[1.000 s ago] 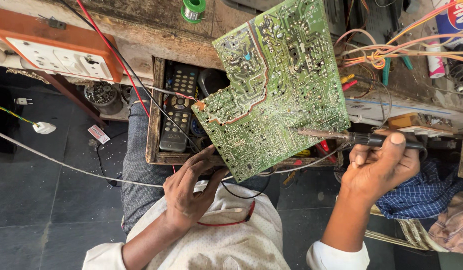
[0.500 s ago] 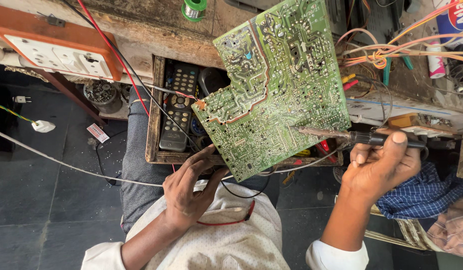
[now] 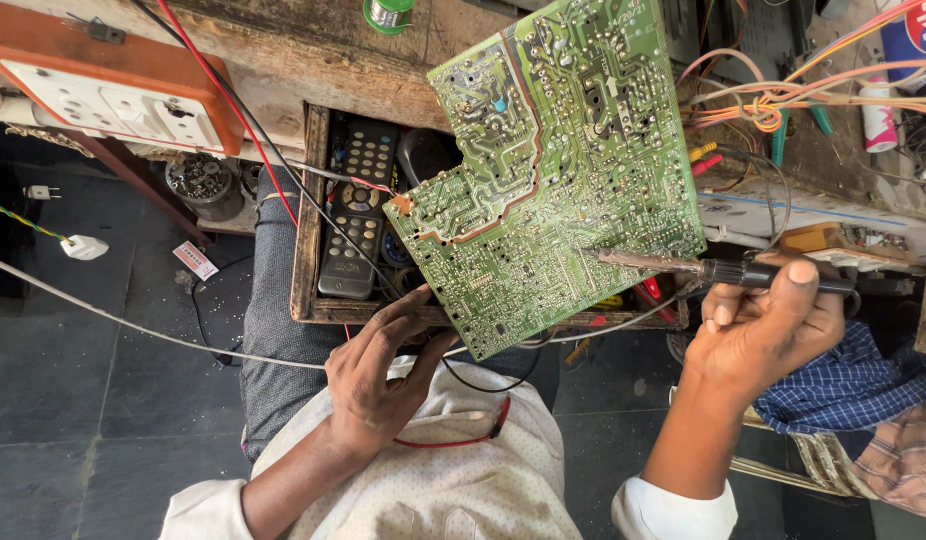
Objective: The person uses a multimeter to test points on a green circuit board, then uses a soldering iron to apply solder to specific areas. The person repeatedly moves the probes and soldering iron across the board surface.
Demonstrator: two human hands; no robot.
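A large green circuit board stands tilted in front of me, solder side facing me. My left hand grips its lower edge from below. My right hand holds a soldering iron by its dark handle, the metal tip touching the board's right-hand side. Coloured wires run from the board's far edge to the right.
An open wooden drawer under the bench holds a black remote control and small parts. An orange-framed socket board lies on the bench at left. A solder spool sits at the top. Checked cloth lies at right.
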